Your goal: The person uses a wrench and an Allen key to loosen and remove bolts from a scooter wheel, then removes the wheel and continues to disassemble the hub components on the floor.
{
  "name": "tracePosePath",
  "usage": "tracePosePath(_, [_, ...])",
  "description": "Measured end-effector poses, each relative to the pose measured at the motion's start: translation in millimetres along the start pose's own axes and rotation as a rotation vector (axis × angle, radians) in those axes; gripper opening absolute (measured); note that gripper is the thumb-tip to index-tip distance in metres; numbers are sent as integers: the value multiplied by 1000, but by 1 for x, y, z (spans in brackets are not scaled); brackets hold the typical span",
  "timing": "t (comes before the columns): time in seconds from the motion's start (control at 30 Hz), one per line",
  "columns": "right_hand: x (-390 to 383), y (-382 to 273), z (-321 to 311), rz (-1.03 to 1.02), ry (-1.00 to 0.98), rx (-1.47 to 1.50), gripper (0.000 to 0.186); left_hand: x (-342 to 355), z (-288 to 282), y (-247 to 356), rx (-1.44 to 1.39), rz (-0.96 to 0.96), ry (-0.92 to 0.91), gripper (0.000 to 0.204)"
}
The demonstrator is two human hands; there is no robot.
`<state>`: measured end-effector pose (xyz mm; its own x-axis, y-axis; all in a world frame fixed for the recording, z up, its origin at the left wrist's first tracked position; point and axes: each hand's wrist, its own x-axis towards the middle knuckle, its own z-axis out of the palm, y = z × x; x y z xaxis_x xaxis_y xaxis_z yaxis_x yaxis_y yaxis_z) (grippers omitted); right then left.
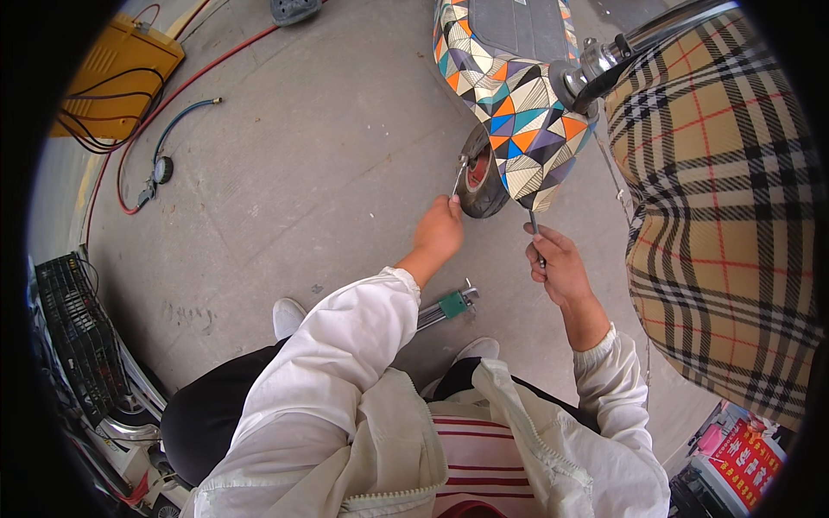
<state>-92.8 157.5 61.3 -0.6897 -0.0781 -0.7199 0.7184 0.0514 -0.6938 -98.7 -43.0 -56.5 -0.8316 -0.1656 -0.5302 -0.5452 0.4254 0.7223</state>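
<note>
A scooter with a colourful triangle-patterned body (528,129) stands in front of me, its small black wheel (490,200) with a red hub showing at the left side. My left hand (439,226) is closed around a thin silver wrench (458,179), whose far end meets the axle at the wheel's hub. To the right of the wheel, my right hand (560,266) grips a slim metal tool (534,226). Its upper end reaches the lower tip of the patterned body and is hidden there, so its kind does not show.
Close on the right hangs checked cloth (717,207), beside a chrome handlebar tube (682,26). A green-and-silver metal tool (452,304) lies between my shoes. Leftward are a red hose (211,71), a pressure gauge (162,170), a yellow machine (129,73) and a black basket (82,337).
</note>
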Motion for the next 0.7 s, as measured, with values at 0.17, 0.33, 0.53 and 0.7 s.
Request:
tracePosePath(0.17, [2,4,-3,29,-37,-38,36,4,14,-8,-76,13,101,41])
tracePosePath(0.33, [15,29,-4,57,-55,-218,29,2,6,1,-467,-209,-74,26])
tracePosePath(0.53, [80,113,-13,-47,-76,-523,27,-12,-76,108,-1145,-582,-337,11])
tracePosePath(0.7, [101,112,-5,71,-88,-479,23,-12,-93,108,-1162,-597,-347,11])
